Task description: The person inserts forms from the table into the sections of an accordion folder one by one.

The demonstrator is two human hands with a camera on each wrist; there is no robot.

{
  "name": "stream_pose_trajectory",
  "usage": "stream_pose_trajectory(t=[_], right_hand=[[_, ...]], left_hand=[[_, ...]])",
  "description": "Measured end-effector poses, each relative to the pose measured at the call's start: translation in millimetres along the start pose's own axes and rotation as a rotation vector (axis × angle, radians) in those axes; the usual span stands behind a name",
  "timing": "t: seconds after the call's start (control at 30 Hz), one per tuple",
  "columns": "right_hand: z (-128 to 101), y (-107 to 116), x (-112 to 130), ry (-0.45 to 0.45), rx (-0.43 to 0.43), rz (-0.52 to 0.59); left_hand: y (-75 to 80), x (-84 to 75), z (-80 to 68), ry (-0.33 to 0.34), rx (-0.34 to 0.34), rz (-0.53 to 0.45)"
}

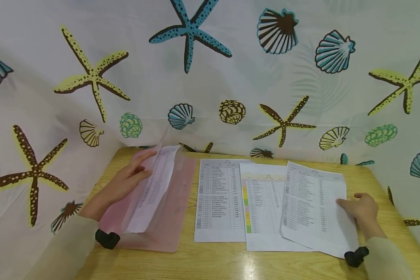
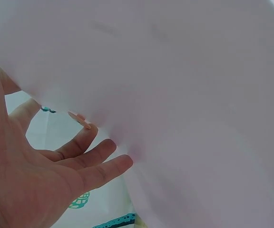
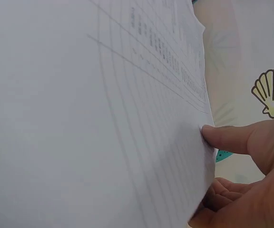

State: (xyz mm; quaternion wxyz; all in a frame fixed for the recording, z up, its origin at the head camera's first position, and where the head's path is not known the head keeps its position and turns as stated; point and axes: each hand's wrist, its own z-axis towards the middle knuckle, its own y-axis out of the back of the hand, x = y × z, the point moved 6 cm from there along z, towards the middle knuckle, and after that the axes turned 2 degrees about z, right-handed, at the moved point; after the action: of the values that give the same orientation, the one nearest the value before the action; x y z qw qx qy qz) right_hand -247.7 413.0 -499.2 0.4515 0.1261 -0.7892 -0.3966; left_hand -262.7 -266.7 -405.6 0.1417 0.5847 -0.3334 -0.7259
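At the left, a pink translucent folder (image 1: 185, 186) lies opened on the table, with a printed sheet (image 1: 150, 194) standing tilted inside. My left hand (image 1: 126, 182) holds the folder's raised cover (image 2: 184, 95) by its edge, some fingers showing on the near side in the left wrist view. On the right, my right hand (image 1: 364, 210) pinches the side edge of another printed sheet (image 1: 311, 202), its thumb on top and fingers beneath. That sheet bends up at the held side and overlaps a colour-marked sheet (image 1: 262, 241). A grey-shaded table sheet (image 1: 220, 233) lies left of it.
The sheets and folder rest on a wooden table (image 1: 217, 264). Behind and beside it hangs a white cloth (image 1: 224, 74) printed with starfish and shells, enclosing the back and both sides. Each wrist carries a small black camera (image 1: 107, 238).
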Motion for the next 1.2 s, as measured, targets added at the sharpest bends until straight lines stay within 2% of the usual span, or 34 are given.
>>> stream_pose_trajectory(t=[0.1, 0.3, 0.43, 0.6, 0.8, 0.93, 1.2], right_hand=[[3, 2, -6, -0.054, 0.048, 0.081], [9, 2, -13, -0.106, 0.120, 0.267], [9, 0, -14, -0.121, 0.187, 0.319], [6, -1, -8, -0.047, 0.247, 0.239], [3, -1, 1, 0.060, 0.263, 0.164], [0, -2, 7, 0.088, 0.302, 0.223], [-13, -15, 28, 0.116, 0.448, 0.459]], left_hand=[[0.0, 0.1, 0.6, 0.004, -0.001, 0.005], [0.8, 1.6, 0.4, 0.029, 0.003, 0.013], [1.5, 1.9, 0.4, 0.033, 0.003, 0.018], [2.1, 1.0, 0.0, 0.033, 0.001, 0.019], [2.2, -1.0, 0.3, 0.014, -0.002, 0.014], [2.3, -1.1, 0.5, 0.011, -0.003, 0.016], [2.0, -0.7, 0.1, 0.006, 0.001, 0.001]])
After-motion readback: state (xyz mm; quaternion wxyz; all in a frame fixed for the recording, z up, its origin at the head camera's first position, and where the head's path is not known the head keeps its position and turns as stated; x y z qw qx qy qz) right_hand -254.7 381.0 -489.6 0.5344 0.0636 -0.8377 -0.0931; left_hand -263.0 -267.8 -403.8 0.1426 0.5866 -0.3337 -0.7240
